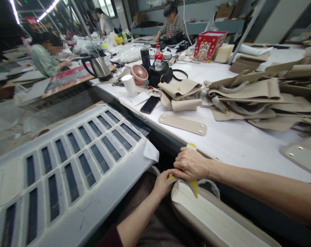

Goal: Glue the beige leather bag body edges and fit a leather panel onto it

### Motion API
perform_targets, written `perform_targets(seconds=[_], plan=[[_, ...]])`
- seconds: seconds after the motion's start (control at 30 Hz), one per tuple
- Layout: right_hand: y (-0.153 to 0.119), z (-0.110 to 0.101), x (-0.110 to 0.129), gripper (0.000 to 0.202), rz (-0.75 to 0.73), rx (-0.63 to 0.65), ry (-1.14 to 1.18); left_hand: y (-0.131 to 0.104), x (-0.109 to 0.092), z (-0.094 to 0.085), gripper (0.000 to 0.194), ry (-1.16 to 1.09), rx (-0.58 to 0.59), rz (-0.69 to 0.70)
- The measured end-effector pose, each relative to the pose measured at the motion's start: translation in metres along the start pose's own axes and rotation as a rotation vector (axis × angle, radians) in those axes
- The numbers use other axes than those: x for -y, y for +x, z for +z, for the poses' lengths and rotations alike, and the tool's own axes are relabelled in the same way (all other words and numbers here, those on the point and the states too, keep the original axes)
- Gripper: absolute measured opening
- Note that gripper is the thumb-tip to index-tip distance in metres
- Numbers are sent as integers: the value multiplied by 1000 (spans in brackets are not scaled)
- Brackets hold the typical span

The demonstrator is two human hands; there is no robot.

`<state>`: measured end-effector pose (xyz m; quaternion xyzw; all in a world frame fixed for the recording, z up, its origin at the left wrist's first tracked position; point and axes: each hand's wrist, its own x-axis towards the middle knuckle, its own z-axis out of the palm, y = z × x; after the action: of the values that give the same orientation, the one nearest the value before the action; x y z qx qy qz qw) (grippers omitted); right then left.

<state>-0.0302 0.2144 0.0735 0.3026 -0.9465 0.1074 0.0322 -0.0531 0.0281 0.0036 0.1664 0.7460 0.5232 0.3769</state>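
We held our right hand (191, 164) palm down, the forearm stretched along the table (230, 140) edge, fingers closed on a yellow tape (194, 185). Our left hand (162, 183) came up from below and pinched the same tape at the end of the beige panel (207, 212), which lay across our lap.

You sit in a bag-making workshop: cut beige leather panels (250, 94) pile on the long white surface (232, 140), co-workers (46, 56) busy at neighbouring benches.
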Motion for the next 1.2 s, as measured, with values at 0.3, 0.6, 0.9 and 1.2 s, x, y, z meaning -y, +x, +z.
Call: perform_targets(seconds=[0.3, 0.6, 0.9, 1.2], plan=[[-1, 0, -2, 51, -9, 17, 7, -58, -72, -26, 26, 273, 59, 150], [-1, -2, -1, 54, -20, 39, -14, -54, -73, -15, 23, 494, 7, 139], [-23, -1, 22, 52, 158, 48, 12, -56, -69, -13, 24, 465, 58, 310], [-48, -9, 53, 59, 402, 83, -14, -37, -43, -11, 68, -411, 313, -1]])
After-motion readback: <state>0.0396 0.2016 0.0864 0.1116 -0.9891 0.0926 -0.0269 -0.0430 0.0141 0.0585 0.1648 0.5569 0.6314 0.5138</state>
